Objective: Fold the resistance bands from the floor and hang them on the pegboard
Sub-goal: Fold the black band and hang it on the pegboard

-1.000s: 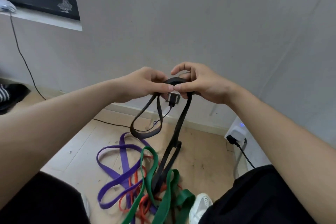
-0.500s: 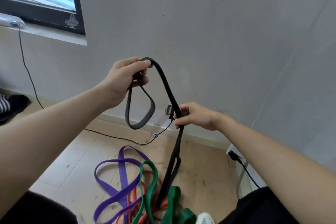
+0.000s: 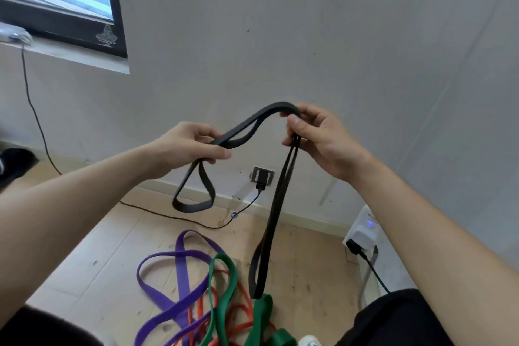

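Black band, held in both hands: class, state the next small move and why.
Probably gather the long loop with the right hand, folding it toward the left hand. The black band spans both hands; its short loop hangs under the left, but the long one drops near the green band.

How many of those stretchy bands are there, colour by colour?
Black rubber loop band, gripped by left hand and right hand: 1
Purple flat band, on the wooden floor: 1
Green flat band, on floor: 1
Orange-red thin band, on floor: 1
Total: 4, as far as the tangle shows.
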The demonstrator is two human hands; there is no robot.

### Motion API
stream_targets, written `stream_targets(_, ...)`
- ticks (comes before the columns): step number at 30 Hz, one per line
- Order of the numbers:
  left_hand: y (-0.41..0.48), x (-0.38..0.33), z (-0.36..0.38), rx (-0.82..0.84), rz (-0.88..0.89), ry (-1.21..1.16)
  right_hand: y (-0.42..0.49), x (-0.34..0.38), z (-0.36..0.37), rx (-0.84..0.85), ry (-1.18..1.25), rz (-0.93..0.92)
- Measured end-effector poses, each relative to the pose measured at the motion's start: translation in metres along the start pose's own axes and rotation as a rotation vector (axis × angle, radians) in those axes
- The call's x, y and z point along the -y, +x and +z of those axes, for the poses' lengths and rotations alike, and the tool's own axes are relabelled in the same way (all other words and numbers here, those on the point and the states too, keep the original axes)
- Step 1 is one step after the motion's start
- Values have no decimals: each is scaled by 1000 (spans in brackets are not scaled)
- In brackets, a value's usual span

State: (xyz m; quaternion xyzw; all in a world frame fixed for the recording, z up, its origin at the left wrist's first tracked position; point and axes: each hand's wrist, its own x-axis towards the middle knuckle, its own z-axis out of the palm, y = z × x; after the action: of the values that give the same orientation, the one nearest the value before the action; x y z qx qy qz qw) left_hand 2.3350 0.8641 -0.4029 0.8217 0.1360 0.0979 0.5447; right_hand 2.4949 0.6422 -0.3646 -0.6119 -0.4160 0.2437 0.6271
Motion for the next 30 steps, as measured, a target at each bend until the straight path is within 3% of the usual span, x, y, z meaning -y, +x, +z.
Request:
stream_targets(6, 1, -18, 27, 102, 77, 14, 0, 11, 20, -4, -52, -96)
stream_targets(9, 4, -27, 34, 73, 159, -157, -1, 7, 23, 50, -210, -113)
stream_targets(11, 5, -33, 37, 53, 177, -268, -2, 3, 23, 87, -285, -85)
stream_targets(21, 2, -42, 41, -126, 205, -221, -6, -44, 26, 323, -561, 190)
stream_targets(30, -4, -33, 24, -135, 198, -271, 6, -21, 21, 97, -315, 50)
